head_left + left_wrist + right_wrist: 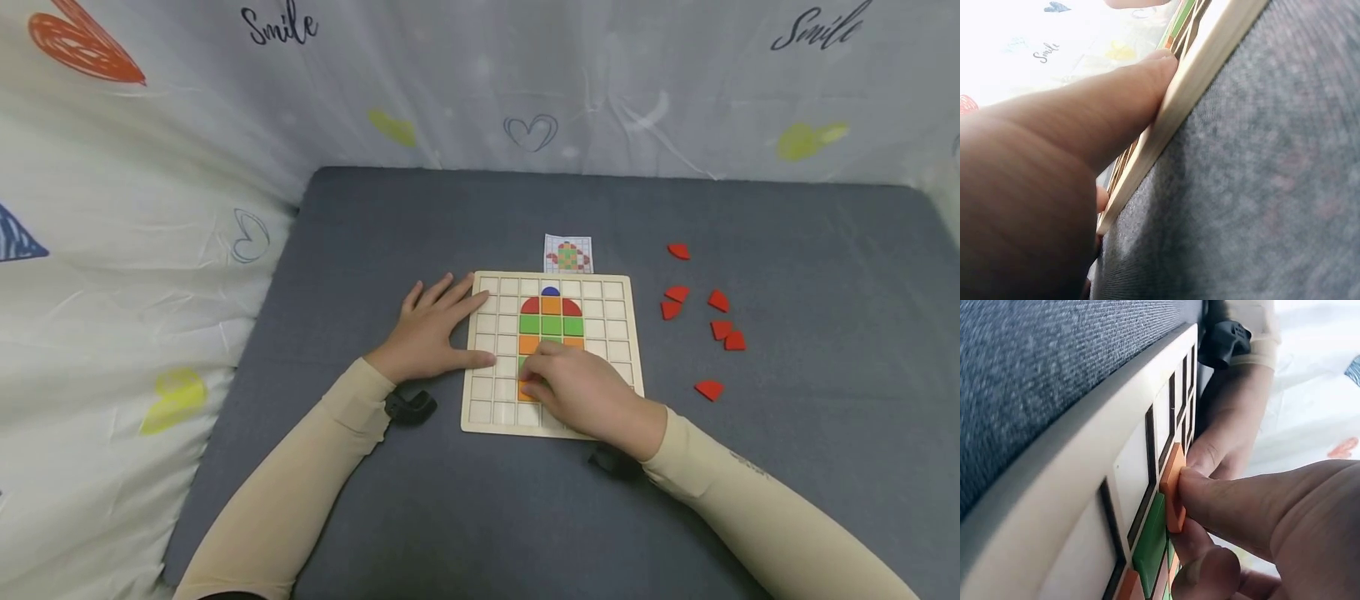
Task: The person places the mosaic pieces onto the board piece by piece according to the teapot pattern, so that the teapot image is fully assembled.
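A wooden grid board (478,412) lies on the table, with coloured tiles forming a figure in its middle columns. My right hand (588,393) is over the lower part of that figure and covers some of it. Between thumb and fingertip it pinches an orange square tile (1174,487), which stands tilted at a cell beside a green tile (1150,540) in the right wrist view. My left hand (433,335) lies spread at the board's left side. Its thumb (1141,84) rests on the board's edge in the left wrist view.
Several red quarter-round tiles (708,389) lie scattered on the grey table (810,467) right of the board. A small pattern card (552,242) touches the board's far edge. Printed curtains hang behind and to the left.
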Demonstrator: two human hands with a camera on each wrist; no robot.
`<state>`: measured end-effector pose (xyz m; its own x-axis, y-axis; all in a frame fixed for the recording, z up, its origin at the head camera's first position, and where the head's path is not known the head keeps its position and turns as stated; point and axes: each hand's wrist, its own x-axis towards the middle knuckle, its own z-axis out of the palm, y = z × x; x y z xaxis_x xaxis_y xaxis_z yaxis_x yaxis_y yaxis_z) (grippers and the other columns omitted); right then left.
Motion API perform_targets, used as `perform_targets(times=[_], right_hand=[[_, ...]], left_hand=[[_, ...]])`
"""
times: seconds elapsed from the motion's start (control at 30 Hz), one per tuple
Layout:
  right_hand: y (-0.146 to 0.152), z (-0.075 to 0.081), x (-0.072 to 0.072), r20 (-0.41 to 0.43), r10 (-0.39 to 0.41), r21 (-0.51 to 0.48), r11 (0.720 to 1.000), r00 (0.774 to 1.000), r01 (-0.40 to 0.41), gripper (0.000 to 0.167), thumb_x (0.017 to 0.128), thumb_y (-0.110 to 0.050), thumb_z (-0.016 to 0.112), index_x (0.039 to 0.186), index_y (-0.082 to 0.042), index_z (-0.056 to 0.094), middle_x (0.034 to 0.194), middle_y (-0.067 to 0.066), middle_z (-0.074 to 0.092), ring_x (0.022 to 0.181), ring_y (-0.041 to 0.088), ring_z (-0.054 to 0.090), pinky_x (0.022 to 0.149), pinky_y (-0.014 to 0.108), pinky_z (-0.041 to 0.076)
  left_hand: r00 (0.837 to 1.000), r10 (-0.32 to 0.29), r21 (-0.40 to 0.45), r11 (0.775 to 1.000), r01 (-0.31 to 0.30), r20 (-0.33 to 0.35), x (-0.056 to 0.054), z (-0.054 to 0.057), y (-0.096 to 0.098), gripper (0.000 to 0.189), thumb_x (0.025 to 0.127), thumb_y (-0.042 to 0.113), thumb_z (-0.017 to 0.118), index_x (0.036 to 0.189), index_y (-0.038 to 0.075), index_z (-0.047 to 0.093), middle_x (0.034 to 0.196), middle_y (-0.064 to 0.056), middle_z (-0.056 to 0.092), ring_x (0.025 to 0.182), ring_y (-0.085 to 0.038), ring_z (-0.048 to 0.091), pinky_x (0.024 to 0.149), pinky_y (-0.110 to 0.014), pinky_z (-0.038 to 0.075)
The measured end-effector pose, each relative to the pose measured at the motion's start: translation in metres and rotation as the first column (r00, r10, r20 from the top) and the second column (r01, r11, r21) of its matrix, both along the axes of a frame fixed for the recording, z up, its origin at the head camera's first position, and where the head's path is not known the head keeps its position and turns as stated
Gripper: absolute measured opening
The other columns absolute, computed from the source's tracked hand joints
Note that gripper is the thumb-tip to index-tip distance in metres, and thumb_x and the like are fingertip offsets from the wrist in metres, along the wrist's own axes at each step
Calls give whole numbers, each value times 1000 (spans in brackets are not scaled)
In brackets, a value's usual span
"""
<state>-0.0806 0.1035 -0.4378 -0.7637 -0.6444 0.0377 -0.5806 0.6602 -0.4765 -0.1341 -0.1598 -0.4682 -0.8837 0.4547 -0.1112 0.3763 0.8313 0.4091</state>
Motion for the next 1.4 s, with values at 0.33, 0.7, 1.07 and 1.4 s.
perform_targets(times=[0.33, 0.7, 1.07, 1.4], right_hand=[[3, -1, -4, -28, 67, -56, 996, 997, -69, 9, 91, -7, 82, 96, -13, 85, 84, -6, 66, 78, 11, 63, 72, 28, 55], [16, 9, -16, -46, 107, -78, 991, 993, -110, 10, 93, -11, 81, 101, -14, 85, 92, -8, 69, 79, 6, 62, 71, 28, 56], [71, 41, -47, -68, -130, -43, 991, 989, 128, 12, 95, -10, 76, 106, -8, 82, 87, -1, 71, 67, 12, 54, 61, 32, 47], [110, 42, -69, -47, -266, 102, 958, 963, 270, 23, 94, -11, 78, 116, -4, 78, 100, 9, 71, 82, 23, 61, 73, 43, 50]], left_hand=[[1000, 10, 4, 1000, -10, 4, 0, 1, -1, 103, 87, 74, 71, 168, 27, 30, 177, 1, 9, 164, -31, 3, 127, -63, -7], [1000, 13, 0, 1000, -13, 7, 0, -1, -2, 102, 88, 76, 69, 168, 27, 29, 177, 1, 8, 164, -30, 2, 127, -62, -7], [1000, 9, 3, 1000, -9, 15, -1, 0, -1, 102, 87, 75, 70, 168, 27, 29, 177, 3, 8, 164, -29, 0, 127, -60, -9], [1000, 11, -3, 1000, -11, 16, 0, -1, 0, 102, 87, 75, 69, 168, 27, 29, 178, 2, 9, 164, -30, 1, 127, -62, -8]])
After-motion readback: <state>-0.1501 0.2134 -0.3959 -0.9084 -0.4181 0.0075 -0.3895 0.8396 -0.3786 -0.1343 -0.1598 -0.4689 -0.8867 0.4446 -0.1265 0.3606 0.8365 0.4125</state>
